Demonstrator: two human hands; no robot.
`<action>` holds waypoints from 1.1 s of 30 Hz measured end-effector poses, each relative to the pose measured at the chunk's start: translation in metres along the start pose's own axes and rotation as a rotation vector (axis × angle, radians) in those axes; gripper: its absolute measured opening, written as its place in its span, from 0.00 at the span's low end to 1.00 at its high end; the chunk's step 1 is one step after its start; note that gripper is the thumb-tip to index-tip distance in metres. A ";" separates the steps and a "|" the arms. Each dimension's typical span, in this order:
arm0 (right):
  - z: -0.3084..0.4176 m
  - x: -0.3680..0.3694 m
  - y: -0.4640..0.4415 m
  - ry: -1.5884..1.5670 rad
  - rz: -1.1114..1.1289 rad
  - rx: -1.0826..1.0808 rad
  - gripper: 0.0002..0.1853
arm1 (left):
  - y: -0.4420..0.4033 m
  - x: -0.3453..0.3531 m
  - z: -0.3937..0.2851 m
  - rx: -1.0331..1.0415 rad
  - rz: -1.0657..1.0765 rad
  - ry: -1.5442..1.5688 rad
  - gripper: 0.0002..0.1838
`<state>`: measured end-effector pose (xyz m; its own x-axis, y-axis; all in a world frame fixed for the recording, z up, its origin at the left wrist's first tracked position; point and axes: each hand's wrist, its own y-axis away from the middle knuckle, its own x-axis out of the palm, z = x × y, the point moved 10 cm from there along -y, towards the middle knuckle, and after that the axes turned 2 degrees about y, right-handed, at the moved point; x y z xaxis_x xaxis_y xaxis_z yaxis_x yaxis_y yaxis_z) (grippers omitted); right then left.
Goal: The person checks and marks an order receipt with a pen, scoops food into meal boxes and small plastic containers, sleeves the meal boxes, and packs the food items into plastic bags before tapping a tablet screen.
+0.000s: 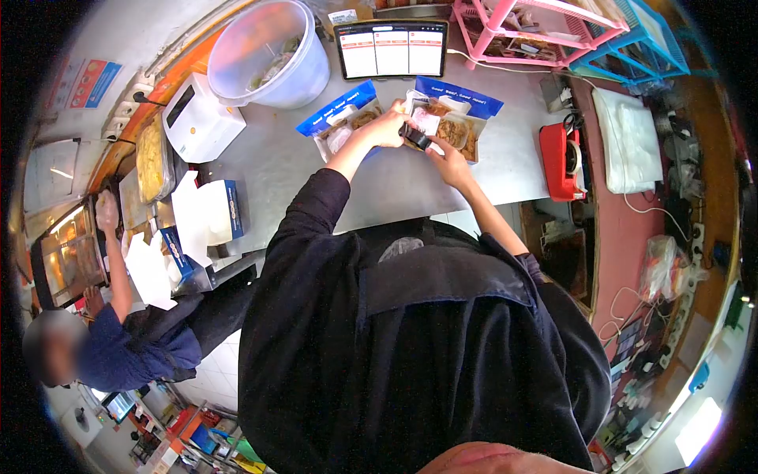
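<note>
Two food boxes with blue printed lids stand open side by side on the metal table. The right-hand box (471, 126) holds browned food pieces and a white-pink packet or paper. In the left-hand box (322, 146) there is similar food with a pale wrapped item. My left hand (387, 130) is at the near left edge of the right-hand box, fingers closed; what they grip is hidden. My right hand (452, 163) grips a small black object (414, 137), perhaps a stapler, in front of that box, close to my left fingers.
Behind the boxes are a tablet (391, 49) and a translucent tub (272, 59). A red tape dispenser (559, 162) sits right, below pink baskets (525, 35). Open white boxes (207, 213) and a white device (201, 118) stand left, near a co-worker (142, 347).
</note>
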<state>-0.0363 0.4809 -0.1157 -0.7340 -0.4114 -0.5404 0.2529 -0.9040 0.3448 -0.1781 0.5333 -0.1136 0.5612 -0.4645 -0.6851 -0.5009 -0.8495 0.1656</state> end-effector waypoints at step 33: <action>0.625 0.524 0.001 0.788 0.324 -1.208 0.13 | 0.523 -0.039 0.038 -0.674 -1.258 0.313 0.22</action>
<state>-0.8147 0.3373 0.0810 -0.1207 -0.2085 -0.9706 0.9850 -0.1470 -0.0909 -0.4872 0.1169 -0.0272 0.5476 0.6985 -0.4608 0.7661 -0.6399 -0.0595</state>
